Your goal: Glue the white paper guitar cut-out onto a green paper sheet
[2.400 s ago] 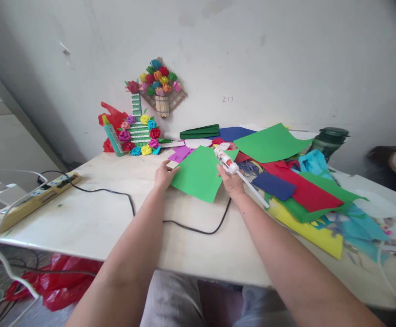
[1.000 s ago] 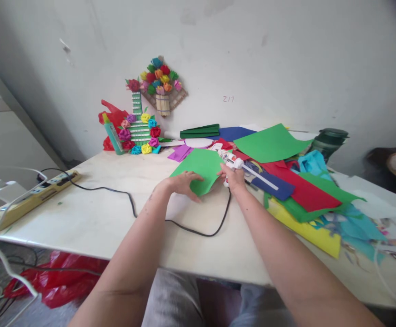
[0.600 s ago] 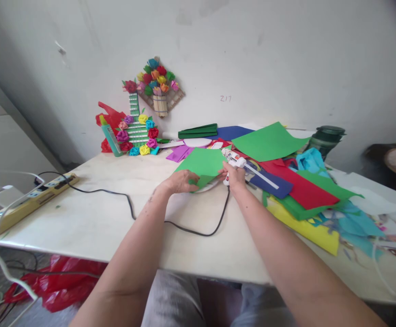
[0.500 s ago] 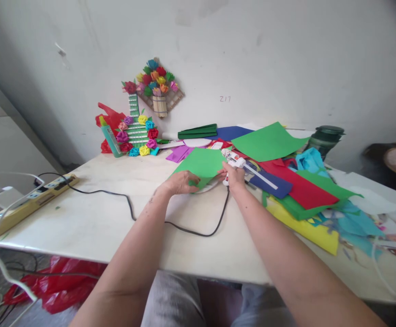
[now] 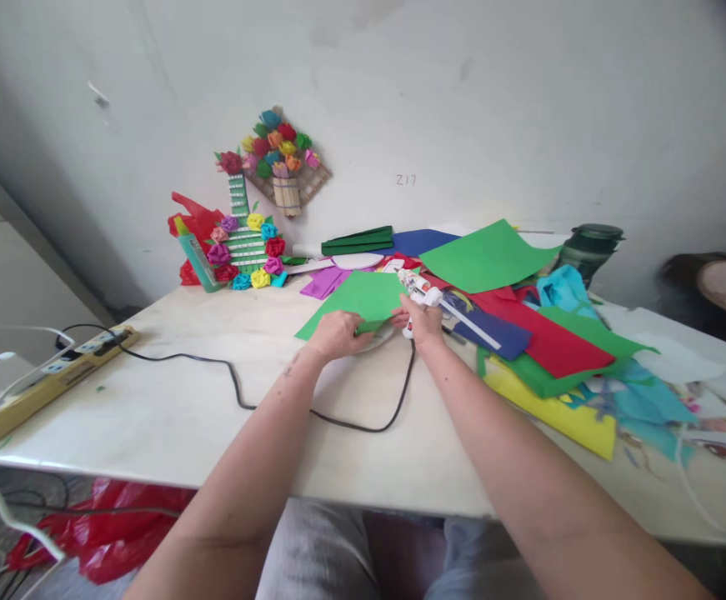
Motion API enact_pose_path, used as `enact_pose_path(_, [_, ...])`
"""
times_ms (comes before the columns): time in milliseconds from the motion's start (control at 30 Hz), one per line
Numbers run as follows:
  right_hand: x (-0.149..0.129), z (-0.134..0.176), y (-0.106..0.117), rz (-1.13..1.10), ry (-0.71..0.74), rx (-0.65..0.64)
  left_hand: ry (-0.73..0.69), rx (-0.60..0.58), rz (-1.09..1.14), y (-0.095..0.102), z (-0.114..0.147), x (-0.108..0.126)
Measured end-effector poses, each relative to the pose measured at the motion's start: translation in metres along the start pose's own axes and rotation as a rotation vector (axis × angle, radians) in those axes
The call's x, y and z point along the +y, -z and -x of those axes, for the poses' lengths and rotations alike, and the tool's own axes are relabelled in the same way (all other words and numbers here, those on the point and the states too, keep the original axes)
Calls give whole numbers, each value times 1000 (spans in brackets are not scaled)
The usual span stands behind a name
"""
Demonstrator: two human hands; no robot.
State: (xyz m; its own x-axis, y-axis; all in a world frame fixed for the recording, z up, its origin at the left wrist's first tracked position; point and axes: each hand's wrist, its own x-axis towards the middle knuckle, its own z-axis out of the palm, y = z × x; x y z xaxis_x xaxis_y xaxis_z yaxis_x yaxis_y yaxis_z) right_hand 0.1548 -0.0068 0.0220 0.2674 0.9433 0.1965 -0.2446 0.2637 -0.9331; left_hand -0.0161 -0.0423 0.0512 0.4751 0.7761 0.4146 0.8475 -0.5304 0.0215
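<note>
A green sheet of paper (image 5: pixel 363 293) lies in front of me, its near edge pinched by my left hand (image 5: pixel 339 335). My right hand (image 5: pixel 422 321) is closed around a white glue gun (image 5: pixel 426 293), its nozzle pointing away to the upper left. A white glue stick (image 5: pixel 472 323) sticks out of the gun's back end. The fingertips of my right hand also reach the sheet's right edge. Beneath the sheet's near edge shows part of a white rounded piece (image 5: pixel 372 343), mostly hidden.
A black cord (image 5: pixel 363 427) runs from the glue gun to a yellow power strip (image 5: pixel 47 383). Coloured sheets, such as a red one (image 5: pixel 550 333), pile up on the right by a dark green jar (image 5: pixel 591 250). A paper-flower guitar (image 5: pixel 250 246) and glue bottle (image 5: pixel 195 254) stand back left.
My left hand has shifted slightly right along the sheet's near edge, and that edge now looks lifted and bent. The glue gun has moved a little left. The view has turned slightly.
</note>
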Motion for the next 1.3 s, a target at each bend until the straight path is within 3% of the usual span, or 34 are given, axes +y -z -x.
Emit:
enact_pose_path(267, [-10,4,2,-30,62,-36,214,50,312,-12,-1,-23])
enact_pose_path(400, [-14,4,5,-68,41,-53,307,16,443,-16,-1,-31])
enact_pose_path(667, [-13,7,6,-47,12,-160,355,-23,518,-20,-2,-35])
enact_pose_path(833, [-14,10,2,-53,42,-203,277,-7,404,-15,-2,-29])
enact_pose_path(1067, [-13,20,-12,-28,26,-366,182,-59,261,-9,-2,-20])
enact_pose_path(1300, [-10,18,-15,-80,-3,-285,74,-140,144,-2,2,-31])
